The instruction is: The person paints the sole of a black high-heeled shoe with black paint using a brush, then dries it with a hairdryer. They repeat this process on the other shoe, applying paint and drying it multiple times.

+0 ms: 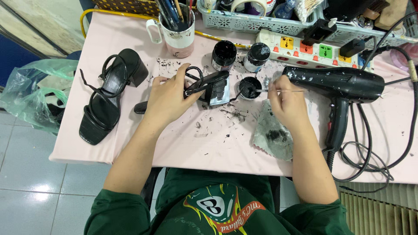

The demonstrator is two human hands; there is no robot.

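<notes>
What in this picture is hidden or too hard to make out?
Head view only:
- The tip of the thin brush in the right hand: too small to tell against the small open paint jar.
- Much of the black sandal: covered by the left hand.
- Contents of the mug and plastic basket: cut off by the top edge.
- The hair dryer cord's end: runs off the right edge.

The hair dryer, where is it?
In the head view, the black hair dryer lies on the table's right side, just below the power strip, beside the right hand.
</notes>
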